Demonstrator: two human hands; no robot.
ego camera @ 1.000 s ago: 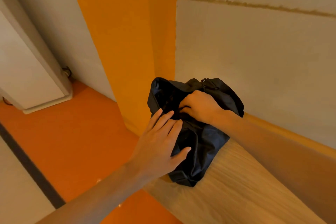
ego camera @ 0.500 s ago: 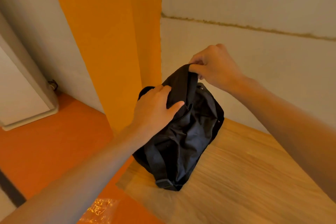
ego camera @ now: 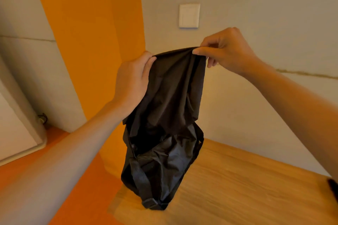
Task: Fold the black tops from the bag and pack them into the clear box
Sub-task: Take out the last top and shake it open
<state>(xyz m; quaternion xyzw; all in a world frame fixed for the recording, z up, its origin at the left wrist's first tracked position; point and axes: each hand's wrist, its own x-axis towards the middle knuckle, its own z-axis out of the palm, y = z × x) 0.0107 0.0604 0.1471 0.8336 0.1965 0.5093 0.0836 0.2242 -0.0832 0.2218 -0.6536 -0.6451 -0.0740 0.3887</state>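
Note:
A black bag (ego camera: 161, 170) with a strap stands on the wooden table (ego camera: 237, 188) at its far left corner. A black top (ego camera: 173, 93) hangs above the bag's open mouth, its lower end still reaching into the bag. My left hand (ego camera: 131, 82) grips the top's upper left edge. My right hand (ego camera: 226, 51) pinches the upper right edge between thumb and fingers. The cloth is stretched between both hands. The clear box is not in view.
An orange wall panel (ego camera: 95, 42) rises behind the bag, beside a pale wall with a white switch plate (ego camera: 189, 15). The orange floor (ego camera: 45, 170) lies left of the table. A white cabinet (ego camera: 16, 129) stands at far left. A dark object (ego camera: 333, 188) shows at the right edge.
Both hands have risen, drawing the black top up out of the bag. My left hand moved from the bag's front to the top's left edge; the hands spread apart.

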